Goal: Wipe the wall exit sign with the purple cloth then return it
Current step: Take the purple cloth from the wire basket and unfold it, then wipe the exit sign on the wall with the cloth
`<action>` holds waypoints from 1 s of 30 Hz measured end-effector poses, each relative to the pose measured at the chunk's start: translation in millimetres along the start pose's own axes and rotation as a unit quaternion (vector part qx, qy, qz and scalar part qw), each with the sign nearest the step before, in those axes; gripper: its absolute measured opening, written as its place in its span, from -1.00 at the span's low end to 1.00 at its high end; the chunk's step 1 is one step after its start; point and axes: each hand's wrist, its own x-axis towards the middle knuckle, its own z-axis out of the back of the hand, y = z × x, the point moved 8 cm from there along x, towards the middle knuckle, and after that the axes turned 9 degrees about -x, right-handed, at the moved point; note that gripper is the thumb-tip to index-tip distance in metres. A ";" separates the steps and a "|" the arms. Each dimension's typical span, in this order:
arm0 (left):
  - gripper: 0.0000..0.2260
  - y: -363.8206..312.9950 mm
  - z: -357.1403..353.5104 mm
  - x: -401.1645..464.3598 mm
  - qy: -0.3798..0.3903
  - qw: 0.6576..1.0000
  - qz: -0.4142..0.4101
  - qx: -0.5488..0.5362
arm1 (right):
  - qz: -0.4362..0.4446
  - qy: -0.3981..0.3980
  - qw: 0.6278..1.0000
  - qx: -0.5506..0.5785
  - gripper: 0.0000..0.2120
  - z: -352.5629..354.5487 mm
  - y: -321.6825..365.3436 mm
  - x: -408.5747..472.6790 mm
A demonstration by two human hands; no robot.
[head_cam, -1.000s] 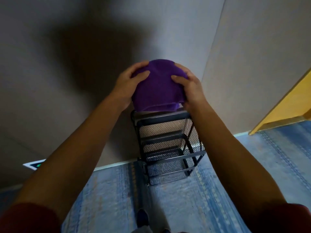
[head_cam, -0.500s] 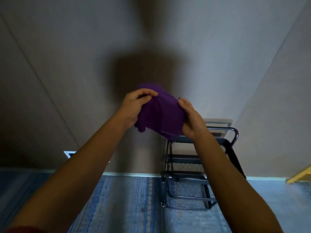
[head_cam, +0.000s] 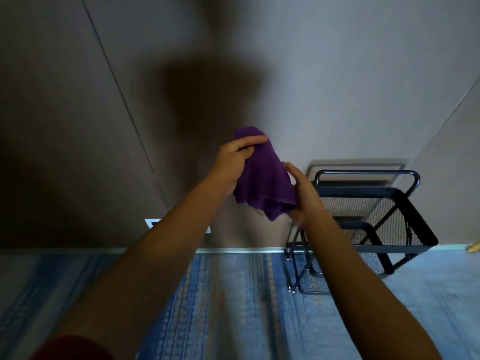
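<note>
The purple cloth (head_cam: 263, 178) hangs bunched in the air in front of the grey wall, held between both hands. My left hand (head_cam: 232, 165) pinches its top edge with thumb and fingers. My right hand (head_cam: 304, 196) grips its lower right corner. Low on the wall, just above the floor, a small white-framed exit sign (head_cam: 153, 224) shows at the left of my left forearm, which hides most of it.
A black wire-mesh rack (head_cam: 374, 229) with several tiers stands against the wall to the right of my hands. Blue striped carpet (head_cam: 246, 294) covers the floor. A wall seam runs diagonally at upper left, and a yellow edge (head_cam: 474, 247) shows at far right.
The cloth has been lifted off the rack's top and carried left. My view has swung left, so the rack now sits at the right and the sign nearer the middle.
</note>
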 end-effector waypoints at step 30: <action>-0.49 172.0 275.2 174.1 0.210 0.866 0.101 0.443 | 0.051 -0.281 0.955 -0.079 -0.48 -56.9 -182.2 260.5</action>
